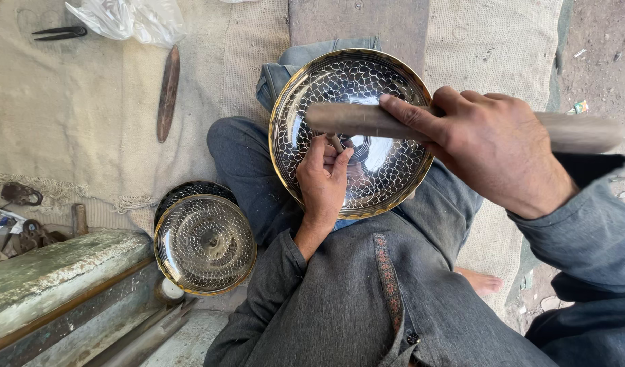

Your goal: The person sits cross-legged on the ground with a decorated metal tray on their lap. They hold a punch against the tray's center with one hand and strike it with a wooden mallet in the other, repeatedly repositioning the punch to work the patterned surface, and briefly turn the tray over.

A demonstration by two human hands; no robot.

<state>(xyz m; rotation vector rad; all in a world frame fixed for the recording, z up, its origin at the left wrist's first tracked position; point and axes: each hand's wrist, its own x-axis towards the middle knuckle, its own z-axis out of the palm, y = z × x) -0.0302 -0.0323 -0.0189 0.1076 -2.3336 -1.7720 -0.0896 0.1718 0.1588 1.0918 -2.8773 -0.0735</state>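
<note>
A shiny round metal tray (394, 88) with a scale-like engraved pattern and a gold rim rests on my lap. My left hand (324, 180) lies on the tray and pinches a small chisel (335, 142), its tip against the tray's middle. My right hand (492, 146) grips a long wooden stick (346, 117) held level just above the tray, over the chisel's head.
A second engraved round tray (205, 245) lies stacked on a dark one at my left knee. A wooden tool (168, 92), black shears (60, 32) and a plastic bag (132, 17) lie on the cloth. Rusty tools (20, 231) and a stone block (61, 268) sit at left. A bare foot (481, 281) shows at right.
</note>
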